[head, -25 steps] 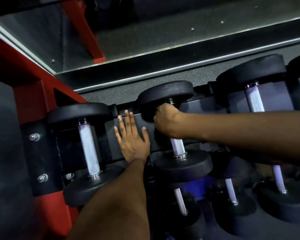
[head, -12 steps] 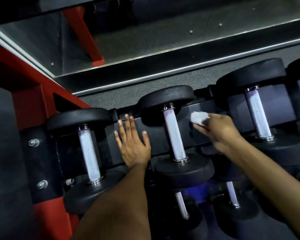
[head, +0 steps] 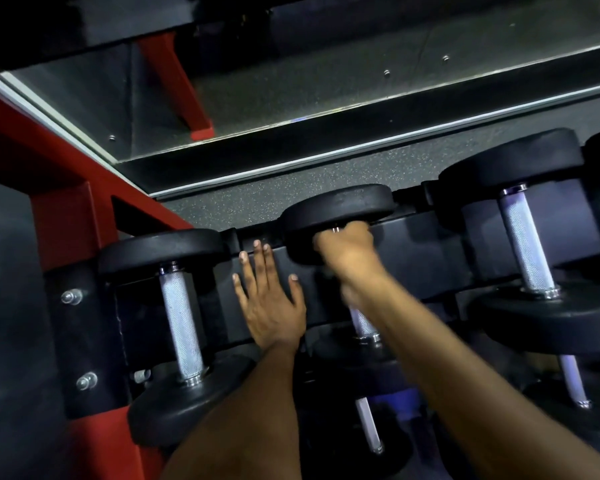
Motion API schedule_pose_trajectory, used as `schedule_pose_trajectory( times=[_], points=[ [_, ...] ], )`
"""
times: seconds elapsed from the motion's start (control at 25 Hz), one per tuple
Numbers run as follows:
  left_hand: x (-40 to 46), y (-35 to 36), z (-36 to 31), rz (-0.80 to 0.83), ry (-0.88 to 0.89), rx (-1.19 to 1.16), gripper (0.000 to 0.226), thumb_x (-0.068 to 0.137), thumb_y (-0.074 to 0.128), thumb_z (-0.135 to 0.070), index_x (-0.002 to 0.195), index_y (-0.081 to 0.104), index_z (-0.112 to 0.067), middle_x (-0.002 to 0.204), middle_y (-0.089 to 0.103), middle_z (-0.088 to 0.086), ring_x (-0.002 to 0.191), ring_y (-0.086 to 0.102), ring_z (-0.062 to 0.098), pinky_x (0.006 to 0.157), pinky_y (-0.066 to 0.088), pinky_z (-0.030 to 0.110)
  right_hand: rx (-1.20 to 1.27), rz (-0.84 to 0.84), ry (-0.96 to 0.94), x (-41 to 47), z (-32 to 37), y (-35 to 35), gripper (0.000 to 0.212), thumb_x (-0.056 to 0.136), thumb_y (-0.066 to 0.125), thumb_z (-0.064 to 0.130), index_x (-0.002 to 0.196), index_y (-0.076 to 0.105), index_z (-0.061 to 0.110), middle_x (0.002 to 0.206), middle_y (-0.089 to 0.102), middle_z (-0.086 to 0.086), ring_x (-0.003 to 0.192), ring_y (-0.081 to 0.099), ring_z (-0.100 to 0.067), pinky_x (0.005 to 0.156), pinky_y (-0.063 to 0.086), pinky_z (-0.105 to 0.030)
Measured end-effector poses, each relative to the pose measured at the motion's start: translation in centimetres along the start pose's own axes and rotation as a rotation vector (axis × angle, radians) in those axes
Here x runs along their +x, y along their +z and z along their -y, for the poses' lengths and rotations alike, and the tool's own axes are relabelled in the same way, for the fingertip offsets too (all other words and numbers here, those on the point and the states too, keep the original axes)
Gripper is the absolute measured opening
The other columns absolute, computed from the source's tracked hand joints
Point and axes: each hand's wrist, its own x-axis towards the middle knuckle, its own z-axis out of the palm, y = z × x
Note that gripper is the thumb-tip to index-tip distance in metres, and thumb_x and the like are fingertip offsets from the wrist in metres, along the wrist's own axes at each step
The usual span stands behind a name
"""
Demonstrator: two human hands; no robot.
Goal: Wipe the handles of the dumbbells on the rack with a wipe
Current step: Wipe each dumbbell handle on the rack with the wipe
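R hand gripping middle dumbbell handle top – L hand flat, fingers straight, on rack

rack: black top tier, red frame | holds dumbbells w/ knurled handles | left hand flat on it

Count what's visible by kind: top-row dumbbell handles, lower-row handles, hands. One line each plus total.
Top-row handles: 3 (left handle, middle handle, right handle)
Lower-row handles: 2 (lower left handle, lower right handle)
Hands: 2 (left hand, right hand)
Total: 7
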Motion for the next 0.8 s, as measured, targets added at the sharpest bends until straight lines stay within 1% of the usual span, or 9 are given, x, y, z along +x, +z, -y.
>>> schedule_pose_trajectory(
  times=[0.04,0.08,0.16,0.28,0.4,0.52,0.6,0.68,0.8],
  points=[
    [0.0,0.0,0.0,-0.004,-0.001,0.003,0.065,0.091,0.033,-0.036,0.15,0.031,-0.009,0.159,0.026,0.002,0.147,0.017,0.024,0.119,0.005,0.042,-0.158,-0.024,-0.008,-0.3,-0.7,0.6,0.062,0.071,0.065,0.015,0.125,0.043,-0.006,0.126,0.051,-0.017,0.116,0.052,-0.031,0.099,0.043,-0.036],
    [0.1,0.0,0.0,-0.005,-0.002,0.003,0.065,0.091,0.033,-0.036,0.15,0.031,-0.009,0.158,0.026,0.002,0.147,0.017,0.024,0.119,0.005,0.042,-0.239,-0.001,-0.039,-0.4,-1.2,0.8,0.059,0.071,0.068,0.013,0.122,0.045,-0.005,0.126,0.049,-0.02,0.117,0.051,-0.033,0.101,0.042,-0.04],
    [0.0,0.0,-0.1,-0.005,-0.003,0.003,0.065,0.09,0.034,-0.037,0.149,0.032,-0.009,0.158,0.026,0.002,0.147,0.017,0.024,0.119,0.006,0.042,-0.018,0.156,0.016,0.7,-0.7,-1.0,0.015,0.074,0.065,0.0,0.089,0.061,0.003,0.094,0.062,-0.018,0.086,0.064,-0.03,0.08,0.054,-0.039],
    [0.0,0.0,-0.1,-0.009,-0.007,0.018,0.066,0.09,0.034,-0.036,0.149,0.031,-0.009,0.159,0.025,0.003,0.147,0.015,0.025,0.119,0.005,0.042,0.3,0.609,0.241,3.2,-0.1,-4.4,0.02,0.084,0.053,-0.007,0.073,0.061,0.007,0.06,0.063,-0.003,0.051,0.062,-0.011,0.059,0.055,-0.024],
    [0.0,-0.1,-0.2,-0.01,-0.001,0.024,0.066,0.089,0.035,-0.036,0.149,0.032,-0.008,0.158,0.026,0.004,0.147,0.015,0.025,0.118,0.004,0.042,0.275,0.436,0.171,2.8,-0.6,-3.2,0.017,0.074,0.064,-0.01,0.067,0.06,0.005,0.056,0.062,-0.005,0.05,0.061,-0.014,0.054,0.052,-0.024],
    [0.1,-0.1,-0.2,-0.01,-0.002,0.022,0.066,0.089,0.035,-0.036,0.149,0.032,-0.008,0.158,0.027,0.004,0.146,0.016,0.025,0.118,0.004,0.041,0.096,-0.051,-0.009,1.4,-1.4,-2.3,0.022,0.059,0.085,0.011,0.065,0.064,0.009,0.068,0.065,-0.003,0.061,0.057,-0.014,0.058,0.045,-0.026],
    [0.1,0.0,-0.2,-0.018,0.007,0.026,0.066,0.089,0.035,-0.036,0.149,0.032,-0.008,0.158,0.027,0.003,0.147,0.015,0.024,0.118,0.004,0.041,-0.155,-0.216,-0.17,0.6,-1.8,-4.2,0.024,0.067,0.082,0.023,0.065,0.061,0.011,0.069,0.066,-0.003,0.06,0.055,-0.011,0.058,0.041,-0.024],
    [0.2,0.1,-0.1,-0.018,-0.005,0.028,0.065,0.09,0.035,-0.036,0.149,0.032,-0.009,0.158,0.027,0.003,0.147,0.015,0.024,0.119,0.005,0.041,-0.247,-0.163,-0.425,-1.3,-1.9,-5.7,0.008,0.08,0.069,0.019,0.076,0.068,0.012,0.078,0.071,-0.009,0.072,0.065,-0.018,0.066,0.051,-0.031],
    [0.0,-0.1,-0.1,-0.017,0.008,0.033,0.065,0.09,0.034,-0.037,0.148,0.033,-0.008,0.158,0.028,0.004,0.146,0.017,0.024,0.118,0.007,0.043,-0.595,0.092,-1.165,-3.1,-1.6,-4.7,0.027,0.081,0.047,0.013,0.091,0.073,0.011,0.089,0.073,-0.006,0.082,0.069,-0.021,0.071,0.056,-0.03]
  ],
)
